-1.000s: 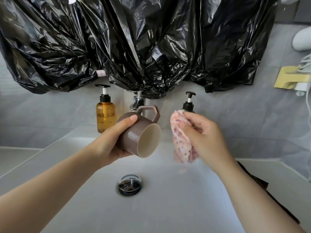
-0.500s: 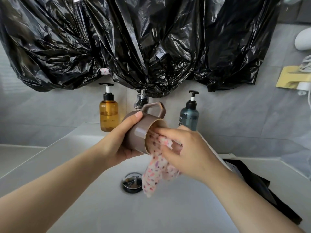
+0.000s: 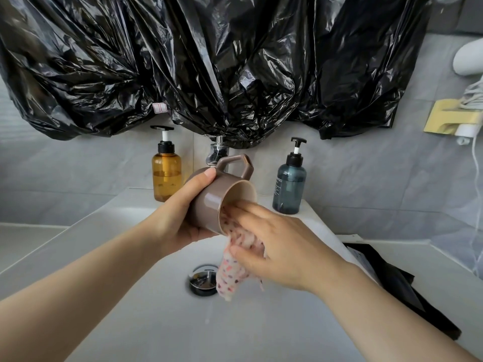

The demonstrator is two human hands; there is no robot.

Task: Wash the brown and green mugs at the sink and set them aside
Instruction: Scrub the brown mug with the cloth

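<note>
My left hand (image 3: 180, 212) grips the brown mug (image 3: 214, 197) around its body, above the white sink (image 3: 146, 317). The mug lies on its side, handle up, mouth turned to the right. My right hand (image 3: 271, 246) holds a white cloth with coloured spots (image 3: 231, 276); its fingers push part of the cloth into the mug's mouth, and the rest hangs down over the drain. No green mug is in view.
A chrome drain plug (image 3: 202, 282) sits in the basin. The tap (image 3: 218, 152) stands behind the mug, between an amber pump bottle (image 3: 166, 173) and a blue-grey pump bottle (image 3: 289, 188). Black plastic sheeting (image 3: 209, 61) covers the wall above. A black item (image 3: 392, 283) lies on the counter at right.
My right hand brought the cloth from beside the mug to its mouth and pushed it inside. The left hand kept its hold on the mug, tilting it a little.
</note>
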